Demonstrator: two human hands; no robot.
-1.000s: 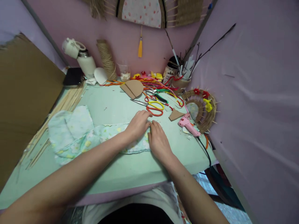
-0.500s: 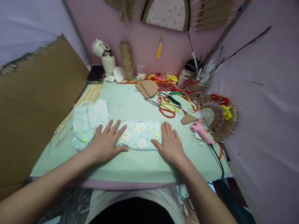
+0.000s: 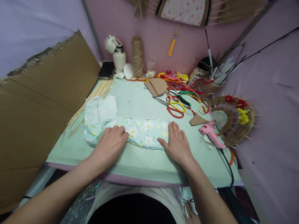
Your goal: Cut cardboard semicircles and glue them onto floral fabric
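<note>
Floral fabric (image 3: pixel 148 132) on tabletop (image 3: pixel 149 165): left hand (image 3: pixel 111 143) curled over it, grip unclear; right hand (image 3: pixel 178 144) open, flat on its end.

The person wears a plain black top (image 3: pixel 132 208), seen from above as a broad, smooth, dark rounded shape with matte cloth and a curved upper outline. Around it shows an off-white lower garment (image 3: pixel 140 188), softly creased, with looser folds toward its right side; whether it is trousers or a skirt cannot be told. The left forearm (image 3: pixel 65 186) and right forearm (image 3: pixel 205 189) are bare, slender and smooth, narrowing at the wrists. The left hand (image 3: pixel 111 144) and right hand (image 3: pixel 178 144) are bare too, with slim fingers.
</note>
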